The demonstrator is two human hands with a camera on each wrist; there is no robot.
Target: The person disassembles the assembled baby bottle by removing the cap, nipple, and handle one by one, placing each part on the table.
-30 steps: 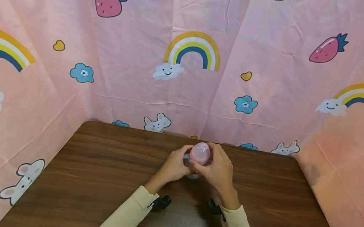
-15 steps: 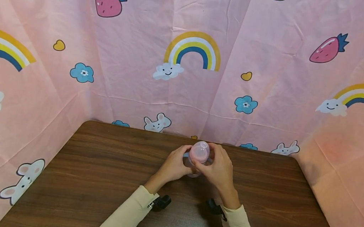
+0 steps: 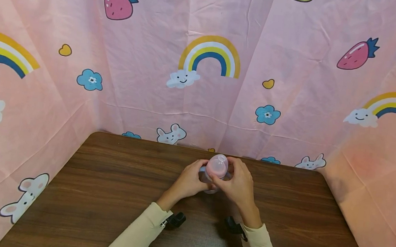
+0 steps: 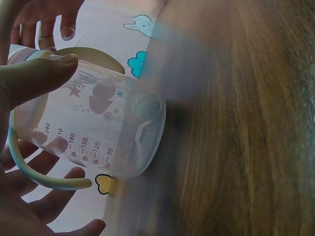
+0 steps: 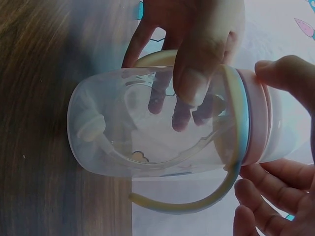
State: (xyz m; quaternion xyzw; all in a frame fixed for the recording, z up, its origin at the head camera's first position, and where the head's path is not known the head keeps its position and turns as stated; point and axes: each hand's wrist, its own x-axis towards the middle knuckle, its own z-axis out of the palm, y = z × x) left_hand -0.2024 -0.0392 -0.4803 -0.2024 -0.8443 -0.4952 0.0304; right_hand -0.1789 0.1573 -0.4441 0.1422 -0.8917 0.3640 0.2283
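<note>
Bottle [image 5: 147, 152], see-through, is held roughly upright between two hands over the wooden surface [image 3: 110, 178], near the far edge; whether its base touches the wood, I cannot tell. The left hand [image 3: 190, 180] is clamped on its side, thumb against the wall. The right hand [image 3: 238, 181] is clamped on it higher up, thumb at the pink collar [image 5: 253, 118] under the clear cap [image 3: 218, 163]. Inside, a tube [image 5: 167, 160] ends in a ball [image 5: 90, 127] near the base. Patterned pink cloth [image 3: 134, 91] hangs behind.
</note>
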